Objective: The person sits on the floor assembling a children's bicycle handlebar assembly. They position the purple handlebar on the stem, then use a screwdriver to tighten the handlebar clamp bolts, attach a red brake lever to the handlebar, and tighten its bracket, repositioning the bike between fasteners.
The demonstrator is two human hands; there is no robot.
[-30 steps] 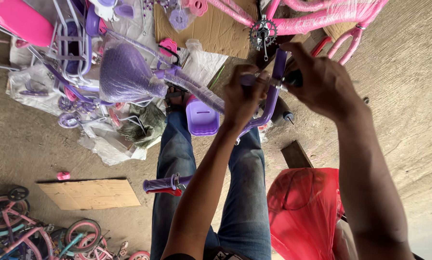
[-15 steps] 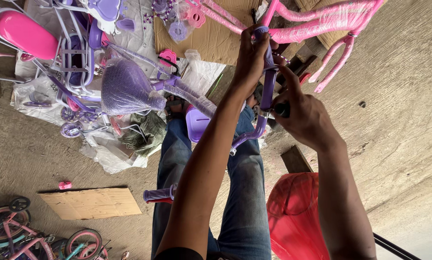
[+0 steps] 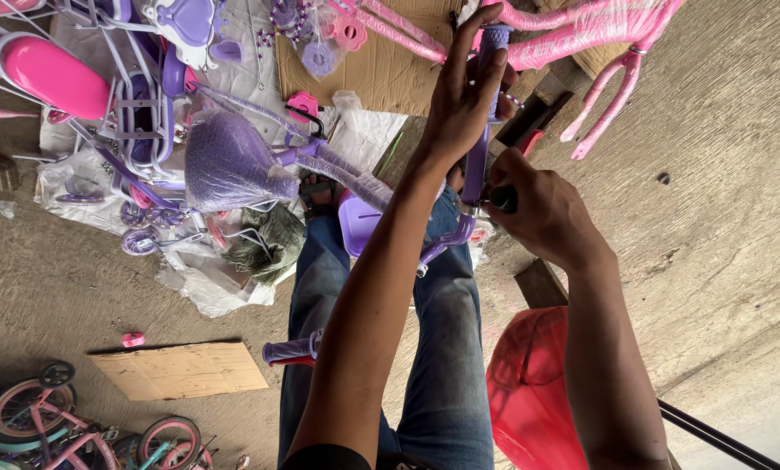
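Left hand (image 3: 466, 96) clamped on purple handlebar (image 3: 475, 165) near grip; right hand (image 3: 538, 209) closed around dark tool (image 3: 503, 199) at its bend. Brace bar steady, turn tool squarely.

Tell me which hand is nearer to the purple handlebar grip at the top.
Left. The left hand has its fingers wrapped at the purple grip, while the right hand sits lower on the handlebar, apart from it.
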